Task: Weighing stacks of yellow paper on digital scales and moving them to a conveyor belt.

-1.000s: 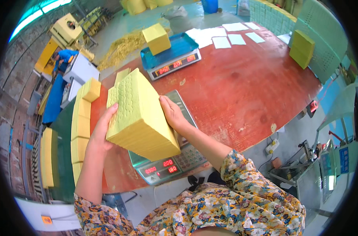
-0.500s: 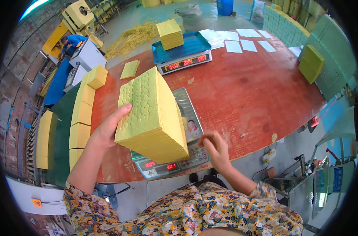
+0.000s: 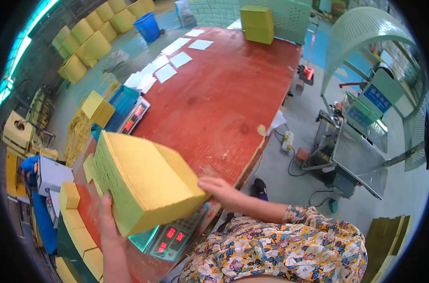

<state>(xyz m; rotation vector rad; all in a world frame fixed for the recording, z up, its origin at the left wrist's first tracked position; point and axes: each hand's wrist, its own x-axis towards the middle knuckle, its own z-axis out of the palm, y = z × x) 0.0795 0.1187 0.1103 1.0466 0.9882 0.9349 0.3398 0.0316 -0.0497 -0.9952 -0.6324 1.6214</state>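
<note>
Yellow block is tilted above the near left corner of the table, between two hands. Its underside is out of sight, and it hides the pan of one scale, whose red digits blur. The left hand grips its left side, most fingers hidden; the right hand has fingertips on its right end, and how far that hand closes I cannot tell. At the table's left edge, a second scale, partly covered, bears one blue tray and one stack. At least five sheets lie toward the table's far end, others overlapping. One olive stack stands there too. Left of the table, one person in blue is indistinct.
</note>
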